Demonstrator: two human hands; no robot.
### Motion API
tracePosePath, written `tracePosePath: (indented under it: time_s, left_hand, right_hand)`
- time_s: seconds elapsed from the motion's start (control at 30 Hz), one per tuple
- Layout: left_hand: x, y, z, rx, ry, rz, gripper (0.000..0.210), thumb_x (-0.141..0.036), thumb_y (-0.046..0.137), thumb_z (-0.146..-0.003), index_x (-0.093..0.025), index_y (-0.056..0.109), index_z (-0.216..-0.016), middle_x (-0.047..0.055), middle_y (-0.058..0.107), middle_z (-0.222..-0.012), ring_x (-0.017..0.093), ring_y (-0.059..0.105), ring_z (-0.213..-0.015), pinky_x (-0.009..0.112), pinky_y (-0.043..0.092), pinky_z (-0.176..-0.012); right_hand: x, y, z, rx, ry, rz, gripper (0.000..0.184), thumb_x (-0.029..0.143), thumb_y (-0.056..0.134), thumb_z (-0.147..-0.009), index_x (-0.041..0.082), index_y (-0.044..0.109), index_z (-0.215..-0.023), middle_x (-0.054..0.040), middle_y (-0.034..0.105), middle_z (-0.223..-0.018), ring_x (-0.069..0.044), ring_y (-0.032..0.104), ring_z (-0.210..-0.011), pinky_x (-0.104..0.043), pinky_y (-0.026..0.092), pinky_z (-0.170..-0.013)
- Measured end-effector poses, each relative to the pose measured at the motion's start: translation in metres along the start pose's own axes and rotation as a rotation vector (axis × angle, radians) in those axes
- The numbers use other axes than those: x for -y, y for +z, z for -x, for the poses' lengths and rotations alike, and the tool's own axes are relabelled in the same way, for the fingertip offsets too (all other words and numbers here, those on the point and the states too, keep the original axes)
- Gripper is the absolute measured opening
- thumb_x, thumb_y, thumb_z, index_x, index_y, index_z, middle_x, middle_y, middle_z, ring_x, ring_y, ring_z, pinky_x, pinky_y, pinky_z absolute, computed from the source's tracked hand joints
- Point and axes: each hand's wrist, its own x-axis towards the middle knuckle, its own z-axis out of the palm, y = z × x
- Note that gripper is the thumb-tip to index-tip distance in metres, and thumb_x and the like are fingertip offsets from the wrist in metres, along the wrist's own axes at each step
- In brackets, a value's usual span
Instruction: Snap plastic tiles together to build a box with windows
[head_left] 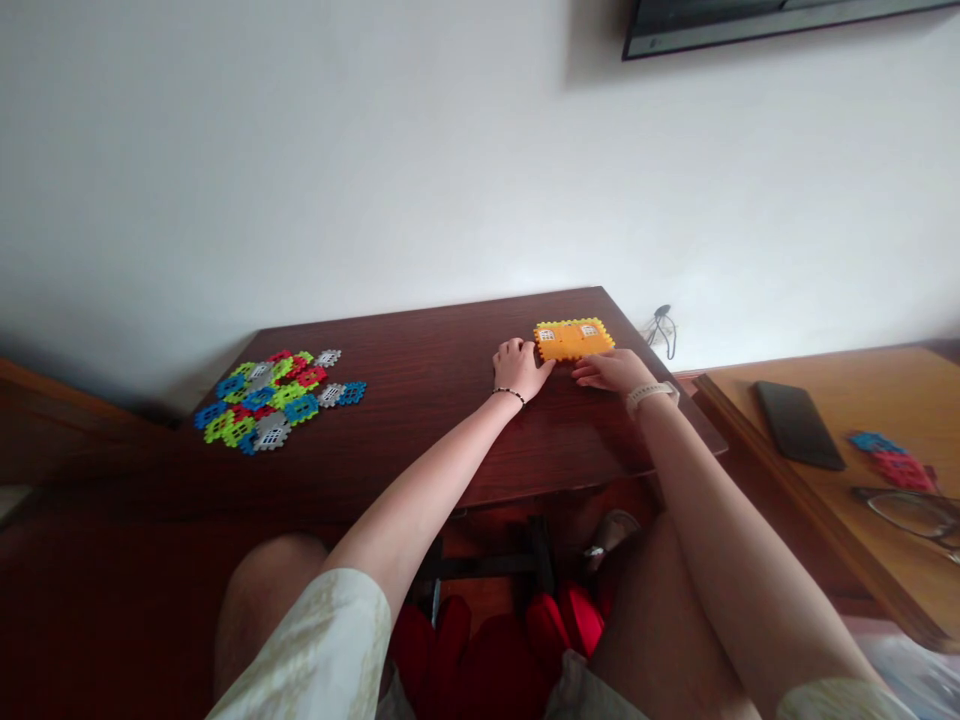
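Observation:
An orange and yellow toy building panel (570, 341) with toothed edges and two small white windows lies toward the far right of the dark table. My left hand (519, 368) rests on the tabletop left of the panel, fingers bent and thumb spread out toward its near left corner. Along the near right edge of the panel is my right hand (613, 371), its fingers stretched leftward and close to that edge; whether they touch it is hard to tell. Neither hand visibly grips anything. A pile of loose interlocking pieces (281, 395) in green, blue, red and grey lies at the table's left.
The dark wooden table (420, 400) stands against a white wall. To the right, a lighter wooden desk (885, 385) carries a black phone (798, 424), blue and red pieces (896, 465) and glasses (911, 512). A cable (661, 328) hangs by the wall behind the table's right side.

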Motion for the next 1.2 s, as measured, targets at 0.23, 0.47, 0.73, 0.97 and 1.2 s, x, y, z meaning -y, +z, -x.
tracePosePath:
  time_s: [0.23,0.47,0.73,0.97,1.2]
  left_hand:
    - [-0.005,0.006,-0.006,-0.027,0.024,-0.028,0.042,-0.056,0.068,-0.105,-0.022,0.069,-0.129,0.014,0.065,-0.141,0.033,0.054,-0.136,0.044,0.045,-0.111]
    - [-0.015,0.007,-0.016,-0.021,-0.01,-0.042,0.041,-0.055,0.068,-0.105,-0.02,0.069,-0.126,0.015,0.067,-0.138,0.033,0.056,-0.136,0.043,0.047,-0.109]
    - [-0.024,0.009,-0.021,0.007,-0.105,0.044,0.039,-0.053,0.066,-0.105,-0.018,0.072,-0.122,0.016,0.066,-0.143,0.036,0.053,-0.141,0.048,0.045,-0.115]
    - [-0.011,0.001,-0.01,0.049,-0.19,0.174,0.037,-0.048,0.064,-0.101,-0.019,0.076,-0.12,0.016,0.065,-0.149,0.037,0.054,-0.141,0.045,0.046,-0.115]
    - [0.023,-0.024,0.018,0.039,-0.27,0.277,0.032,-0.047,0.063,-0.098,-0.022,0.08,-0.092,0.009,0.078,-0.117,0.033,0.065,-0.127,0.039,0.05,-0.105]
  right_hand:
    - [-0.002,-0.027,-0.013,-0.449,-0.368,0.35,0.031,0.033,0.064,-0.092,0.017,0.081,-0.113,-0.0173,0.084,-0.111,-0.034,0.078,-0.106,-0.051,0.061,-0.101]
    - [-0.032,-0.03,-0.048,-0.33,-0.356,0.42,0.058,0.036,0.07,-0.088,0.017,0.069,-0.143,-0.0175,0.077,-0.138,-0.034,0.073,-0.129,-0.051,0.055,-0.117]
    - [-0.03,-0.028,-0.055,-0.339,-0.298,0.465,0.055,0.03,0.072,-0.087,0.015,0.07,-0.14,-0.018,0.08,-0.134,-0.033,0.076,-0.122,-0.049,0.056,-0.114]
    - [-0.017,-0.021,-0.04,-0.294,-0.235,0.45,0.044,0.028,0.075,-0.085,0.016,0.074,-0.128,-0.0152,0.084,-0.117,-0.031,0.079,-0.111,-0.046,0.059,-0.106]
    - [-0.005,0.01,-0.002,-0.213,-0.292,0.536,0.046,0.031,0.076,-0.088,0.016,0.072,-0.131,-0.0148,0.083,-0.119,-0.03,0.079,-0.108,-0.044,0.06,-0.104]
